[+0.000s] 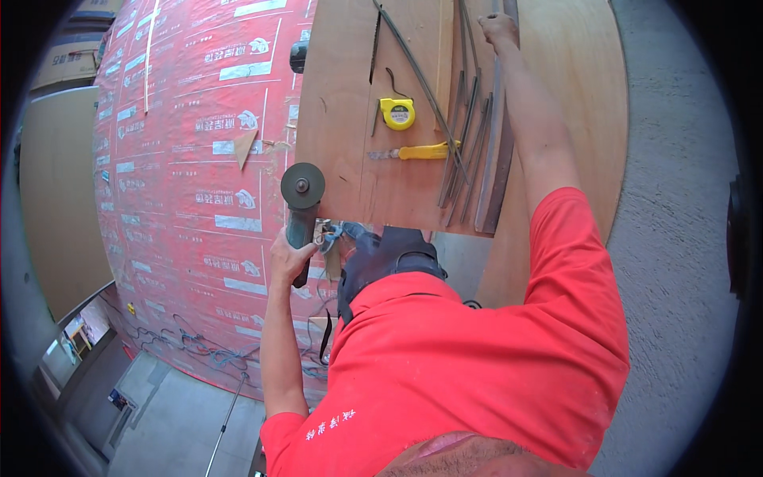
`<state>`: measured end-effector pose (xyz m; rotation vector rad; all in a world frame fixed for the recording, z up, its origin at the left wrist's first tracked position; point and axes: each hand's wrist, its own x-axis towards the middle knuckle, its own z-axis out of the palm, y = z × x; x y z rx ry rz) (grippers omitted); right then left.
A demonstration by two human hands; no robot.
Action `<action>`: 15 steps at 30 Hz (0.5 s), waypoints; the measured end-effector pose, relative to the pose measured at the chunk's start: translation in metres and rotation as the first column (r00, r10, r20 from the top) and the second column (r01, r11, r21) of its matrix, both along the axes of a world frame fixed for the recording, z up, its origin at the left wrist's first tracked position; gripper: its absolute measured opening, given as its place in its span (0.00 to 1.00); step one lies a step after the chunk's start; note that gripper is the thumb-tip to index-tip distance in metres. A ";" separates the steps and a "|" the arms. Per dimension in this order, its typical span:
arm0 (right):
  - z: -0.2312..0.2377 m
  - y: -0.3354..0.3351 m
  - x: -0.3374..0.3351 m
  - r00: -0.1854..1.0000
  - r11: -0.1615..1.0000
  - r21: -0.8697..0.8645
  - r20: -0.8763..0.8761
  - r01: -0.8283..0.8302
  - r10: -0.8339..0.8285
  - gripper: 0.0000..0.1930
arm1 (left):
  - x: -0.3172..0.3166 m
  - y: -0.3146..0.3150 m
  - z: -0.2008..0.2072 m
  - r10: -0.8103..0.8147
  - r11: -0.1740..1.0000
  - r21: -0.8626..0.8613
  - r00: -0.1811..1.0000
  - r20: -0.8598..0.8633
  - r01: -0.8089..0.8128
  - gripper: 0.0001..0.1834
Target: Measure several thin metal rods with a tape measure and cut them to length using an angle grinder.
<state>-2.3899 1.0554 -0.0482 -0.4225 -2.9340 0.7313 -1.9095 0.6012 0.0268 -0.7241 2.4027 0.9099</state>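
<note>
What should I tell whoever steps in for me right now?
Left hand grips the angle grinder, disc up, at the edge of the plywood sheet.
Right hand presses on the curved wood strips at the far end.
Tape measure and yellow-handled knife lie on the sheet, beside the strips.
Done: several strips are cut.
Left: cannot tell how much remains.

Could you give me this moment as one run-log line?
left hand: holds angle grinder | right hand: on curved strips | nearby: tape measure, yellow-handled saw
</note>
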 end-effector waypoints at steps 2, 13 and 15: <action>0.013 0.001 0.025 0.977 0.973 -0.226 0.190 -0.051 0.096 0.17 | 0.000 0.001 0.001 0.009 1.000 0.005 1.000 0.017 -0.009 0.36; -0.007 -0.043 0.203 0.923 0.991 -0.069 0.361 -0.114 0.131 0.16 | 0.003 -0.004 0.002 0.013 0.997 0.073 0.999 -0.042 -0.010 0.34; -0.009 -0.052 0.203 0.976 0.973 0.146 0.151 -0.177 0.155 0.15 | 0.005 -0.007 -0.003 -0.019 0.999 0.030 0.997 -0.070 0.021 0.33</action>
